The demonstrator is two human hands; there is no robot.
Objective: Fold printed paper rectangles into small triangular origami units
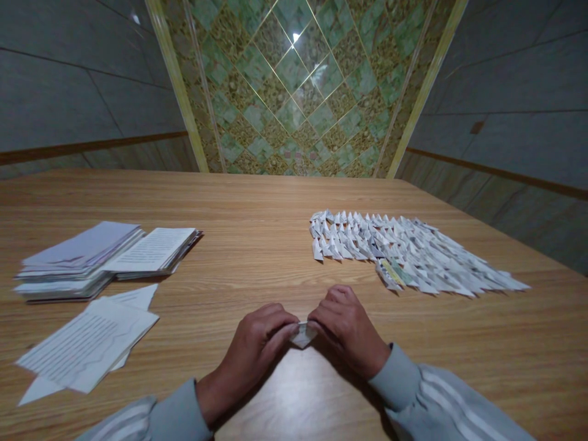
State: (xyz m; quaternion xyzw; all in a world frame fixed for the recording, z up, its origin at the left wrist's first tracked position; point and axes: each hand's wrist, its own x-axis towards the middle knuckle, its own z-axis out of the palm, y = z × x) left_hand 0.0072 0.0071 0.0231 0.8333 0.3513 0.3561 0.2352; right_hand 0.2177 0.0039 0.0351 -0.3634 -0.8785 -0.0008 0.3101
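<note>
Near the front of the wooden table, a small folded piece of paper (303,335) is pinched between my two hands, its lower tip pointing toward me. My left hand (261,334) grips its left corner between thumb and fingers. On the opposite corner, my right hand (345,324) is closed the same way. Only the middle of the paper shows; its corners are hidden under my fingertips. Beyond my right hand lie rows of small folded paper boats (349,236), packed closely and pointing upward.
Loose printed sheets (92,343) lie at the left. Behind them are a thick stack of paper (82,245) and a smaller printed stack (154,250) leaning against it. The wooden table (248,214) reaches back toward a tiled green wall (294,116).
</note>
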